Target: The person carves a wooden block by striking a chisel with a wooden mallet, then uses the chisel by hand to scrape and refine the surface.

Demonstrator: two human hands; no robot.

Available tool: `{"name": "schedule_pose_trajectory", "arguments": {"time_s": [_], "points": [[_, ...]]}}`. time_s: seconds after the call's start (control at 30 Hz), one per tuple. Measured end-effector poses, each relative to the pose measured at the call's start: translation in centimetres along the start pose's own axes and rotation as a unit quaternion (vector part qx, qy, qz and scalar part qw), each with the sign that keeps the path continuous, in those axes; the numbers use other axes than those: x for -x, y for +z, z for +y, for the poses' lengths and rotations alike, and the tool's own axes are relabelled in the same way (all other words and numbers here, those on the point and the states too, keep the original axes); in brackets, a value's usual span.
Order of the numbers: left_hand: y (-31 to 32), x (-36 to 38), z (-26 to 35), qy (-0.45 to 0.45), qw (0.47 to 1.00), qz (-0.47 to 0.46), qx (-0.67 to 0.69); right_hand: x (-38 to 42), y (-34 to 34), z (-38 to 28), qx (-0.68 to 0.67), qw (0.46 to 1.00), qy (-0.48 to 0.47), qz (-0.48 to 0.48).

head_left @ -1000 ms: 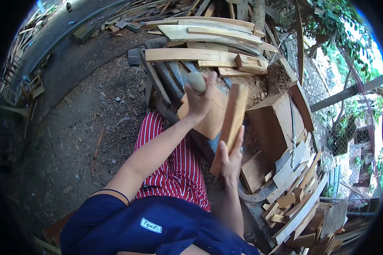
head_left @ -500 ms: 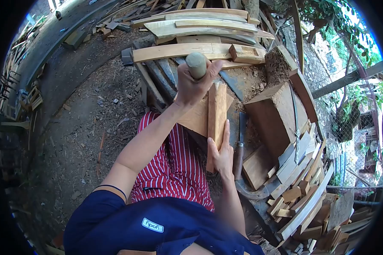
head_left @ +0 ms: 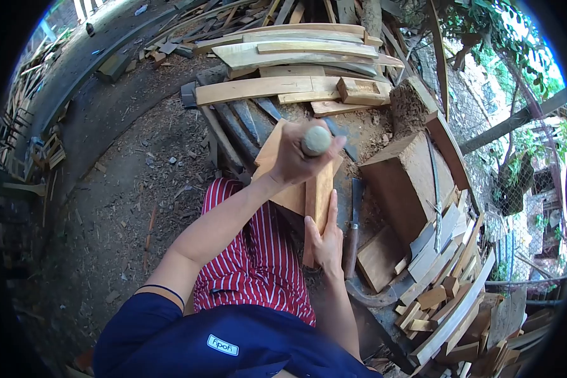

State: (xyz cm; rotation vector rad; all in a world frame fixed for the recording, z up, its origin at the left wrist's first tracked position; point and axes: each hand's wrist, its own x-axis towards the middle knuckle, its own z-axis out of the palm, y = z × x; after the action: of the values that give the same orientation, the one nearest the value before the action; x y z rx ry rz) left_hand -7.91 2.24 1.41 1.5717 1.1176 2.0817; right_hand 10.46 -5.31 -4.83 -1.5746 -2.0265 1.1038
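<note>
My left hand (head_left: 291, 159) is wrapped round a pale, round-ended wooden handle (head_left: 316, 140), which I see end-on. It is over the far end of a squared wooden bar (head_left: 320, 195); the tool's working end is hidden below my fist. Lower down the bar, my right hand (head_left: 327, 247) grips its near end, thumb on the left side and fingers along the right. Beneath the bar lies a flat board (head_left: 271, 146), set at an angle. Just right of my right hand, a broad-bladed knife (head_left: 352, 242) with a brown handle rests on the bench.
Long curved planks (head_left: 296, 53) are stacked across the far side. A notched wood block (head_left: 363, 91) sits on the nearer plank. To the right stands a big wooden block (head_left: 404, 179), with a pile of offcuts (head_left: 438, 296) below it. Chips litter the ground at left.
My left hand has come down and a little right with the handle, now overlapping the bar. My right hand keeps its hold, and the view has shifted slightly.
</note>
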Motion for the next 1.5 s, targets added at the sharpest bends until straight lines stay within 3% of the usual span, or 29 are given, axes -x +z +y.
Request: {"name": "schedule_pose_trajectory", "arguments": {"time_s": [0.07, 0.13, 0.3, 0.37, 0.4, 0.47, 0.63, 0.7, 0.73, 0.8, 0.87, 0.93, 0.97, 1.07, 1.13, 1.2, 1.3, 1.33, 1.4, 1.43, 1.5], "points": [[0.3, 0.4, 0.4, -0.011, 1.000, -0.010, -0.001, -0.2, 0.0, 0.2, 0.000, 1.000, 0.000, -0.005], [0.4, 0.9, 0.6, 0.046, 0.996, -0.065, -0.030, -0.3, 0.3, 0.4, -0.001, 0.999, -0.038, 0.024], [1.7, 4.0, 0.7, 0.069, 0.986, -0.148, -0.021, -0.3, -0.2, 0.4, 0.012, 0.998, 0.048, -0.041], [1.9, 5.2, 0.8, 0.103, 0.979, -0.173, -0.041, -0.3, 1.1, 3.4, 0.001, 0.997, -0.077, 0.026], [2.0, 5.7, 0.8, 0.137, 0.969, -0.198, -0.061, 0.0, 1.3, 3.6, 0.002, 0.997, -0.077, 0.025], [2.4, 6.5, 0.9, 0.145, 0.968, -0.195, -0.070, 0.5, 1.5, 3.8, -0.069, 0.998, 0.000, 0.012], [2.3, 6.2, 0.8, 0.153, 0.968, -0.178, -0.094, -0.4, 1.5, 3.5, -0.052, 0.997, -0.057, 0.029], [1.8, 5.7, 0.8, 0.139, 0.974, -0.162, -0.078, -0.6, 1.4, 2.6, 0.115, 0.971, -0.161, 0.131], [1.5, 5.7, 0.8, 0.121, 0.979, -0.148, -0.063, -0.4, 1.1, 1.8, 0.116, 0.971, -0.162, 0.133], [1.2, 6.1, 0.4, 0.118, 0.979, -0.156, -0.047, 0.2, 0.5, 0.1, 0.032, 0.996, -0.056, 0.055], [1.1, 6.9, 0.5, 0.182, 0.966, -0.167, -0.073, -0.2, 1.8, 4.3, 0.042, 0.992, -0.092, 0.082], [1.3, 8.7, -0.2, 0.200, 0.958, -0.189, -0.084, -1.0, 3.0, 9.3, -0.071, 0.996, -0.041, 0.030], [1.3, 9.4, -0.5, 0.230, 0.946, -0.214, -0.087, -1.5, 2.8, 10.3, -0.121, 0.990, -0.060, -0.048], [0.8, 9.9, -0.5, 0.257, 0.927, -0.255, -0.100, 0.0, 0.4, 1.4, -0.053, 0.996, -0.071, 0.010], [0.6, 9.2, -0.5, 0.248, 0.938, -0.223, -0.096, -0.2, 0.4, 1.8, -0.036, 0.998, -0.051, -0.023], [0.5, 8.7, -0.4, 0.242, 0.944, -0.210, -0.082, -0.2, 1.0, 2.5, -0.248, 0.966, -0.052, -0.050], [0.8, 8.1, -0.5, 0.237, 0.949, -0.196, -0.064, 0.1, 1.2, 2.3, -0.284, 0.958, -0.018, -0.035], [0.8, 8.1, -0.5, 0.240, 0.949, -0.195, -0.064, 0.0, 1.1, 2.3, -0.284, 0.958, -0.015, -0.035], [0.8, 7.9, -0.5, 0.241, 0.949, -0.196, -0.053, -0.5, 0.8, 2.1, -0.017, 0.992, -0.123, 0.027], [0.9, 7.7, -0.5, 0.244, 0.949, -0.196, -0.043, -0.6, 0.5, 1.8, -0.017, 0.992, -0.122, 0.028], [0.8, 7.4, -0.4, 0.242, 0.948, -0.203, -0.037, -0.6, 0.3, 1.5, -0.054, 0.998, -0.012, -0.026]]}}
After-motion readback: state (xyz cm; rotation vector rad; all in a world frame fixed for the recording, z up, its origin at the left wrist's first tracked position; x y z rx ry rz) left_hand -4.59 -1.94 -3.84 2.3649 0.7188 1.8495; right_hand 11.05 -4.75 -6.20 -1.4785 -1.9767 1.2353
